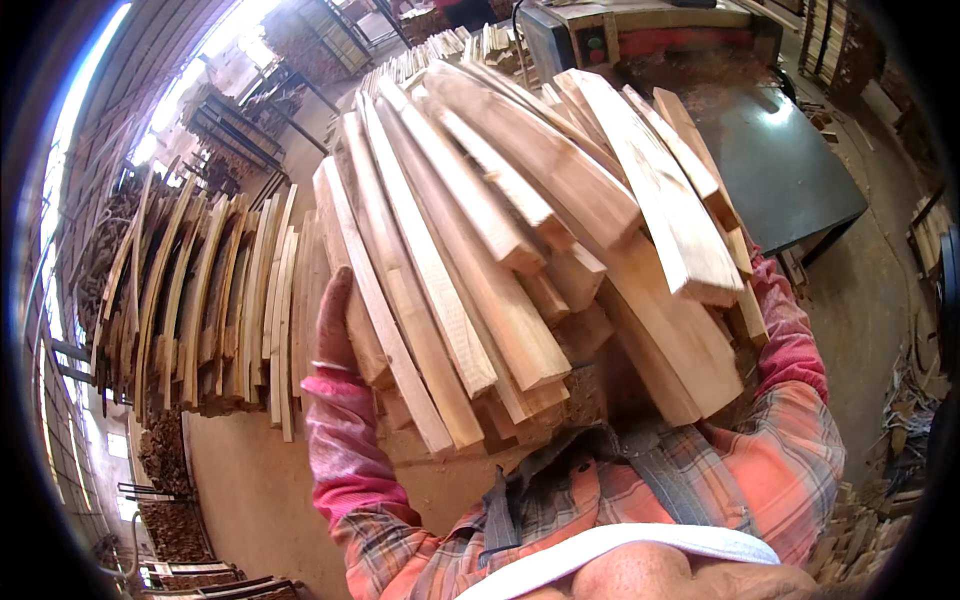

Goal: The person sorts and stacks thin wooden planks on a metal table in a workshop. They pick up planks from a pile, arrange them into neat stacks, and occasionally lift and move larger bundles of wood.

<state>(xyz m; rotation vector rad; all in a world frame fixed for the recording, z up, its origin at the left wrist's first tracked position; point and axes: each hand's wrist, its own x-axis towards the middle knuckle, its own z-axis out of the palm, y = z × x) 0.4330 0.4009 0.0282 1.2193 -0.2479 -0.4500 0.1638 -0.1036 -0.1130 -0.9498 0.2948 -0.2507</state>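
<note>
A large armful of pale wooden strips is in front of my chest, the pieces fanned out and their cut ends toward me. My left hand presses along its left side, the thumb side up and the other fingers mostly hidden. On the right, my arm in a pink sleeve cover reaches along the armful's far right side. The wood hides my right hand there. One thick strip lies across the top of the others at the right.
To the left stands a long row of upright wooden strips on a rack. A machine with a dark metal table is at the far right. More stacked wood lies at the back. Scraps litter the right floor.
</note>
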